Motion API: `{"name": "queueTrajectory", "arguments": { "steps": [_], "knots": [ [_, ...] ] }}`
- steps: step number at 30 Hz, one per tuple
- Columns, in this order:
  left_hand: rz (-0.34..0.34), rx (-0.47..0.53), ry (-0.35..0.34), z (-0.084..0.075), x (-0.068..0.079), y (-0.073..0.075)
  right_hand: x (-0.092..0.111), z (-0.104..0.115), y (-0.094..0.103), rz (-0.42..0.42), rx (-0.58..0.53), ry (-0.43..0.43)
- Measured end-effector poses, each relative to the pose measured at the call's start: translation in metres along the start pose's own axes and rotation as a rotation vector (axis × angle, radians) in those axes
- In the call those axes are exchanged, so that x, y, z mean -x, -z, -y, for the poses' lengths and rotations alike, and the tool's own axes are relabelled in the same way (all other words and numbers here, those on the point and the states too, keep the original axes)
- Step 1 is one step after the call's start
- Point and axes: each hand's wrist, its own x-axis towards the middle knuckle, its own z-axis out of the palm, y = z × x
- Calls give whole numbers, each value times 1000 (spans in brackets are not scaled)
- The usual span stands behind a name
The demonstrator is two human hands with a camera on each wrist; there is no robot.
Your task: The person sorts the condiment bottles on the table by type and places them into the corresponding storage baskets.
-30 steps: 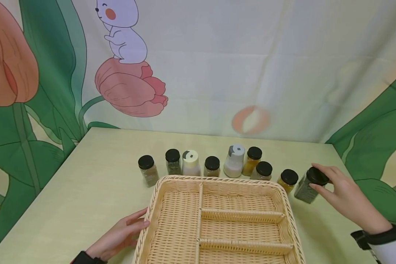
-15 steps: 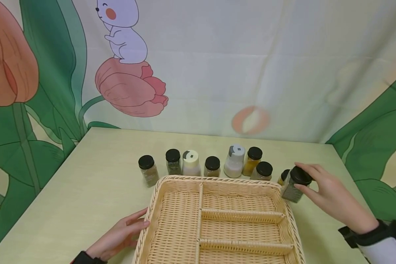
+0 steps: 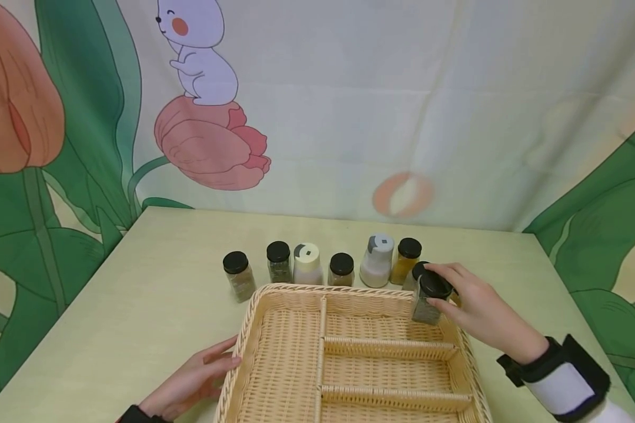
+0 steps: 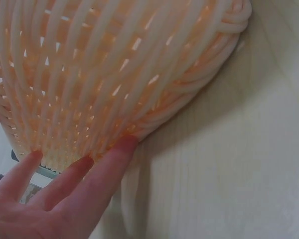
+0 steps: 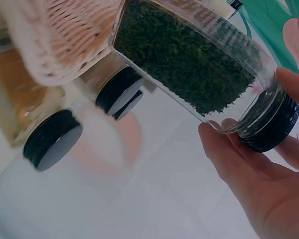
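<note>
My right hand pinches a clear spice jar near its black lid. The jar hangs over the back right compartment of the wicker basket. In the right wrist view the jar is full of dark green dried herb flakes, with fingers and thumb on either side of its neck. My left hand grips the basket's left side, the thumb over the rim. The left wrist view shows fingertips against the outer wall of the basket.
Behind the basket stand several jars and shakers, among them a black-lidded jar, a cream-topped shaker, a white shaker and a yellow spice jar. Dividers split the basket. A printed cloth hangs behind the table.
My right hand has carried the herb jar leftward from the table's right side to over the basket, past the yellow jar at the right. The left hand keeps its place on the basket.
</note>
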Motion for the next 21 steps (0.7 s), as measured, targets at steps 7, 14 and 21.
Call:
{"name": "queueTrajectory", "arguments": {
  "steps": [7, 14, 21],
  "knots": [
    [12, 9, 8, -1, 0, 1, -15, 13, -17, 44, -41, 1],
    [7, 9, 5, 0, 2, 0, -29, 23, -38, 105, -62, 12],
    [19, 19, 0, 0, 2, 0, -42, 37, -55, 174, -121, 12]
  ]
}}
